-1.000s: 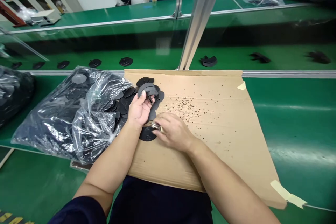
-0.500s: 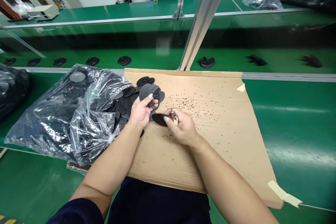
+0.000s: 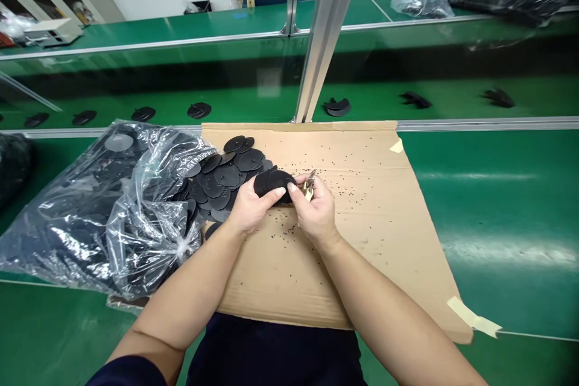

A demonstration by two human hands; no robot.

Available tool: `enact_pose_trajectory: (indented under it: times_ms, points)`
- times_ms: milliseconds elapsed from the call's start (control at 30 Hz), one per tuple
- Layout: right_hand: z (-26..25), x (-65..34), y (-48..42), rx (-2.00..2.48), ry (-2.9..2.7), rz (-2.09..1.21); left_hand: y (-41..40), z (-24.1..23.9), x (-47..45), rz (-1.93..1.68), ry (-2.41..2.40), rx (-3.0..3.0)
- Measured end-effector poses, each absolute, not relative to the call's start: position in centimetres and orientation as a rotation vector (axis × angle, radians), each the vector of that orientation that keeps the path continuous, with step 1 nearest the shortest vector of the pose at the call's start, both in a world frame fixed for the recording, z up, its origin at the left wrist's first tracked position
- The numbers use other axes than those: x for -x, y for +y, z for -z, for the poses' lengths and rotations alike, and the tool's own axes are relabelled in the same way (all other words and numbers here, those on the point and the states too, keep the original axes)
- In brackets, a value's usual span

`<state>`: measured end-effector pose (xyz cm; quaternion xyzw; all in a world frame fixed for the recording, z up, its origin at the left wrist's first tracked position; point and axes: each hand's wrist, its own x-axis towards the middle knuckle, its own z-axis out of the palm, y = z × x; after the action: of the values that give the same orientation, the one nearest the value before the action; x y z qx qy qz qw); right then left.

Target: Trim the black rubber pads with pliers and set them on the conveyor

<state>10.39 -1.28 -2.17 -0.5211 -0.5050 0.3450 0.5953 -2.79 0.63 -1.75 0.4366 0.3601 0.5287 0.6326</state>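
My left hand [image 3: 251,205] is closed round a fanned stack of black plastic discs [image 3: 273,183], thumb on the near side. My right hand [image 3: 316,208] meets it from the right, its thumb pressed on the edge of the same stack. Small metal clippers [image 3: 309,186], silver and brass-coloured, are tucked in the fingers of this hand; much of the tool is hidden. Just left of my hands lies a pile of loose black discs [image 3: 221,184], spilling from a clear plastic bag [image 3: 149,235]. Tiny black bits lie scattered over the cardboard sheet [image 3: 375,241] beneath.
A metal post [image 3: 319,54] rises behind the cardboard. Beyond the rail, small groups of black discs [image 3: 199,110] lie spaced along a green conveyor belt [image 3: 253,105]. Tape [image 3: 474,316] sits at the cardboard's right corner. Another dark bag [image 3: 13,160] is at the far left.
My right hand has brought its disc left to the stack in my left hand, and the two hands now meet. The view has shifted slightly to the right.
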Motion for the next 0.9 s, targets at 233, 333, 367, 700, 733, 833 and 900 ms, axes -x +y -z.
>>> enact_pose_trajectory:
  times_ms: [233, 333, 367, 700, 733, 833, 900]
  points:
    - [2.6, -10.3, -1.3, 1.197, -1.155, -0.817, 0.7, 1.9, 2.8, -1.25, 0.962, -1.026]
    - [2.8, -10.3, -1.2, 1.188, -1.145, -0.829, 0.7, 1.9, 2.7, -1.255, 0.979, -1.044]
    - [2.8, -10.3, -1.2, 1.185, -1.144, -0.823, 0.7, 1.9, 2.7, -1.264, 1.0, -1.042]
    - [2.5, -10.8, -0.9, 1.201, -1.193, -0.892, 0.8, 2.3, 3.1, -1.257, 1.08, -1.074]
    - [2.4, -10.9, -0.8, 1.187, -1.187, -0.928, 0.7, 2.4, 3.1, -1.25, 1.064, -1.082]
    - [2.1, -11.4, -0.6, 1.164, -1.242, -1.035, 0.7, 2.2, 3.2, -1.222, 1.003, -1.106]
    - [1.8, -11.9, -0.5, 1.158, -1.334, -1.066, 0.6, 2.0, 3.3, -1.222, 0.974, -1.105]
